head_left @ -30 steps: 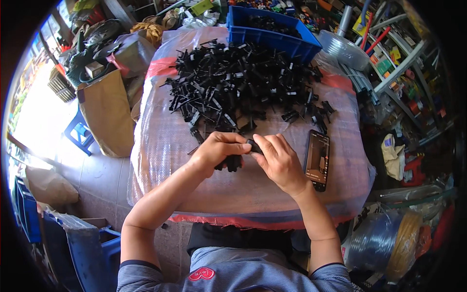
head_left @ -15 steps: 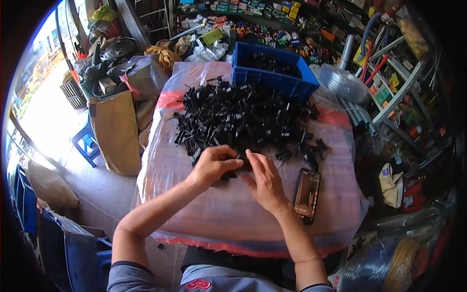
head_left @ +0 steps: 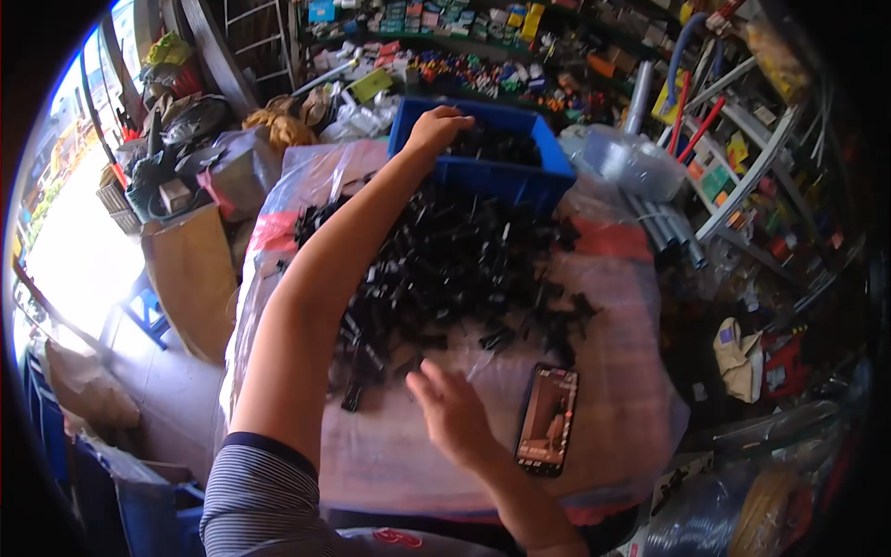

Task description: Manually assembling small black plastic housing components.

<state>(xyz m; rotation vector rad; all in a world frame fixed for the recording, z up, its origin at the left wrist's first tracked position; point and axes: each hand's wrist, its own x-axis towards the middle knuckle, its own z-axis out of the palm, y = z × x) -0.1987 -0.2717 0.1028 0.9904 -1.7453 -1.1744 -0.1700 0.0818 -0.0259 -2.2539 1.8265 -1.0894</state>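
Note:
My left hand (head_left: 440, 128) reaches over the left part of a blue plastic bin (head_left: 501, 174), fingers curled together and pointing down to the right. What they hold, if anything, is hidden. Small black plastic parts (head_left: 506, 146) lie inside the bin. A wide heap of similar black parts (head_left: 445, 251) covers the middle of the table, partly behind my left forearm. Just in front of the heap's near edge, my right hand (head_left: 452, 413) is slightly blurred, its fingers stretched out and apart, with nothing seen in it.
A phone (head_left: 546, 420) with its screen lit lies right of my right hand on the plastic-covered table (head_left: 603, 371). Clear plastic packaging (head_left: 631, 162) and grey pipes (head_left: 664, 223) stand beyond the right edge. A brown sack (head_left: 190, 278) is at the left.
My left hand has moved from the heap's near edge, where both hands were together, forward to the bin. The right hand has come away and opened. The whole view has shifted slightly.

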